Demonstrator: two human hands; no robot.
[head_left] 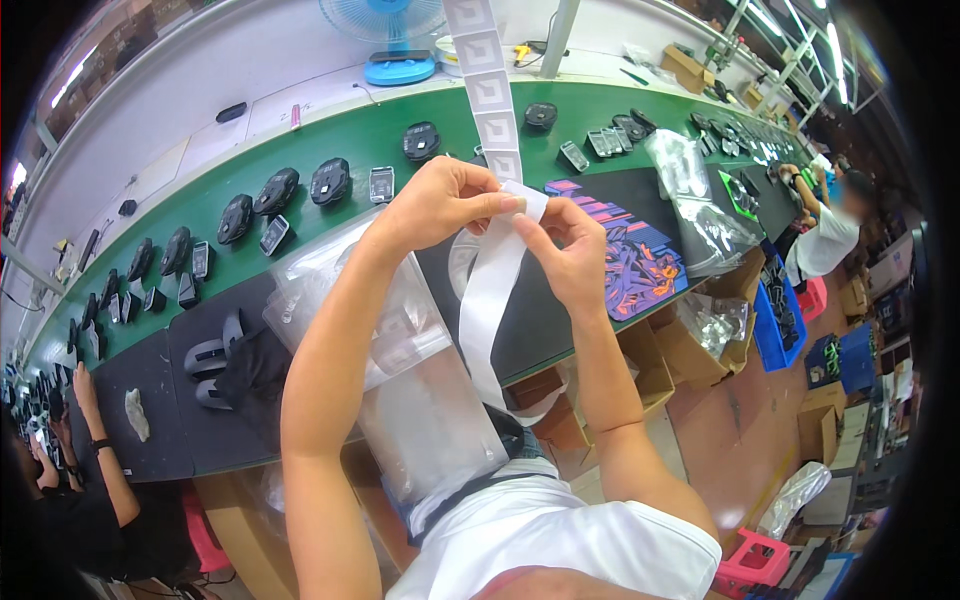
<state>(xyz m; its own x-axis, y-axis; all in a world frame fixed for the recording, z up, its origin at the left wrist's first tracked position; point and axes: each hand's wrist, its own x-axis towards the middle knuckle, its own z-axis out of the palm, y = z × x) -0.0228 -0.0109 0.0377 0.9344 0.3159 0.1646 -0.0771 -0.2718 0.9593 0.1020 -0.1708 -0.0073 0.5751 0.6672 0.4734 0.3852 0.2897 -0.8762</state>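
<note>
A long strip of square labels (488, 92) runs from the top of the view down to my hands, pale with a grey printed mark on each square. My left hand (448, 203) pinches the strip between thumb and forefinger. Close beside it, my right hand (570, 250) has its thumb and fingertips closed on the strip's white part. Below the hands a plain white length of the strip (487, 318) hangs in a curve past the bench edge towards my lap. Whether a label is partly lifted between my fingertips cannot be made out.
Clear plastic bags (400, 330) lie under my left forearm. A colourful patterned mat (635, 255) is right of my hands. Black rounded devices (330, 182) line the green bench (385, 120). A blue fan (395, 25) stands behind. Co-workers sit at both sides; cardboard boxes (710, 345) stand below.
</note>
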